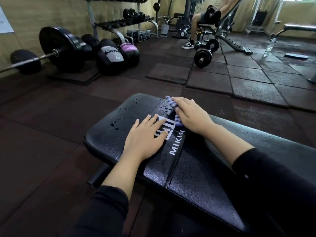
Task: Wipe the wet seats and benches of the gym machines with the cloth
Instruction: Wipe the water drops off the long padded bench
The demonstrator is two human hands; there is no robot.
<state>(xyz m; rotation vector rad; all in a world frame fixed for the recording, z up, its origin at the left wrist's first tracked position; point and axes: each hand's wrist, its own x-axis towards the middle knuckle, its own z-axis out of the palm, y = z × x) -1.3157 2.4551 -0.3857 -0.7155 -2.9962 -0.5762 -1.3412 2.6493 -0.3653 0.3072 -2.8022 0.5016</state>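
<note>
A black padded bench (109, 139) with a white logo stretches from the centre to the lower right. Water drops lie on its far end and along its middle seam. My left hand (145, 136) lies flat on the pad beside the logo, fingers straight. My right hand (189, 115) presses a blue-and-white striped cloth (172, 104) onto the bench near its far right edge. Most of the cloth is hidden under that hand, with its ends showing above and below the fingers.
A loaded barbell (58, 48) and medicine balls (111, 57) lie at the back left by a dumbbell rack (123, 23). A person sits on an incline bench (213, 31) at the back right, with a small barbell (205, 53) and a water bottle (269, 47) on the rubber floor tiles.
</note>
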